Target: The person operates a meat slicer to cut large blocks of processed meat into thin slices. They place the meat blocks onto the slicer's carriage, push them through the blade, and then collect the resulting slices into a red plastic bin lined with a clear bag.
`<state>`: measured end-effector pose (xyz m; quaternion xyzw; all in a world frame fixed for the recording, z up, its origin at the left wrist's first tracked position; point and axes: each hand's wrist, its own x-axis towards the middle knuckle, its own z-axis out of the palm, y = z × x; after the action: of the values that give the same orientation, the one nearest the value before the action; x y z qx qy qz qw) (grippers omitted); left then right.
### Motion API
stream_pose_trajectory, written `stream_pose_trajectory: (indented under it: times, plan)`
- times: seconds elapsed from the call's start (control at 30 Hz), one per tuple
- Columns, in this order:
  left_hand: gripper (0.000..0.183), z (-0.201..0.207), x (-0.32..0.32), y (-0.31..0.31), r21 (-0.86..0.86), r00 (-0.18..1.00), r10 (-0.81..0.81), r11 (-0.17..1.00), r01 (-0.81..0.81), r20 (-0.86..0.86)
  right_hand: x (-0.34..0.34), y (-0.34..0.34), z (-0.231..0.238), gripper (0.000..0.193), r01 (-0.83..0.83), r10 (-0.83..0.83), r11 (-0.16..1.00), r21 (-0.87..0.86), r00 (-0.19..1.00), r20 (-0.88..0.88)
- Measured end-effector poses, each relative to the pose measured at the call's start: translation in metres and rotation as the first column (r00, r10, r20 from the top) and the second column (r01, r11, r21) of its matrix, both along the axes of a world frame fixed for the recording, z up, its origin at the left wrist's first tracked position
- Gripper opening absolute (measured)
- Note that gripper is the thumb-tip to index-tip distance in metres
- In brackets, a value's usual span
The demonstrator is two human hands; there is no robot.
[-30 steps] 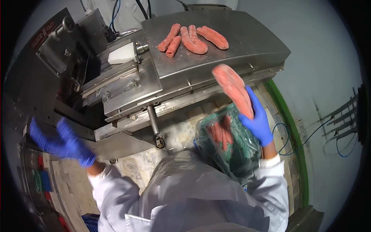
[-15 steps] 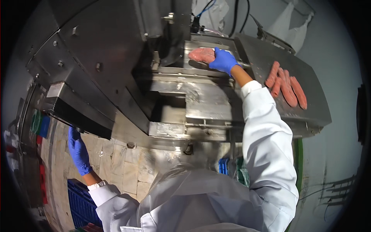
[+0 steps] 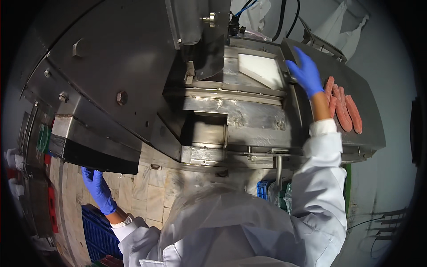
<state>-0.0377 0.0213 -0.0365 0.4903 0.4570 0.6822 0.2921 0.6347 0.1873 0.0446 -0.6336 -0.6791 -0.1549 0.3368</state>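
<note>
My right hand (image 3: 307, 73) wears a blue glove and is open, thumb and fingers apart, with nothing in it. It hovers over the left edge of the grey side table (image 3: 364, 102), just right of a white slab (image 3: 258, 69) in the metal bed of the machine (image 3: 209, 95). Right of that wrist, several long pieces of pinkish raw meat (image 3: 342, 109) lie on the side table. My left hand (image 3: 100, 191), also gloved in blue, reaches up with fingers extended to the lower edge of a metal box with a black underside (image 3: 98, 158); that edge partly hides its fingertips.
A large dark steel housing with bolts (image 3: 120, 98) fills the upper left. Below my left arm stands a blue crate (image 3: 100, 236) on the tiled floor. A smaller blue crate (image 3: 263, 189) stands under the machine's front edge. Black cables (image 3: 281, 22) hang behind the machine.
My right hand has let go of a large piece of meat and moved right, its fingers spreading. That piece no longer shows, and the white slab is uncovered. My left hand stays by the box.
</note>
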Motion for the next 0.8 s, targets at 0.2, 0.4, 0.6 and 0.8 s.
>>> stream_pose_trajectory:
  times: [0.2, 0.4, 0.6, 0.8]
  plan:
    - [0.051, 0.018, 0.022, 0.013, 0.014, 0.997, -0.035, 0.999, 0.036, -0.065, 0.129, -0.1, -0.048, 0.084, 0.685, -0.629, 0.704, -0.187, 0.724, 0.284]
    - [0.05, 0.004, -0.013, 0.014, -0.046, 0.986, 0.098, 0.993, -0.105, -0.133, 0.112, -0.107, -0.063, 0.081, 0.642, -0.653, 0.72, -0.263, 0.755, 0.057]
    - [0.055, 0.014, -0.006, 0.007, -0.015, 0.991, 0.029, 0.999, -0.031, -0.129, 0.102, -0.119, -0.054, 0.074, 0.604, -0.611, 0.767, -0.215, 0.79, 0.04]
    - [0.054, 0.01, 0.011, 0.023, -0.043, 0.996, -0.066, 0.997, 0.064, -0.066, 0.114, -0.128, -0.06, 0.075, 0.686, -0.697, 0.711, -0.153, 0.716, -0.03]
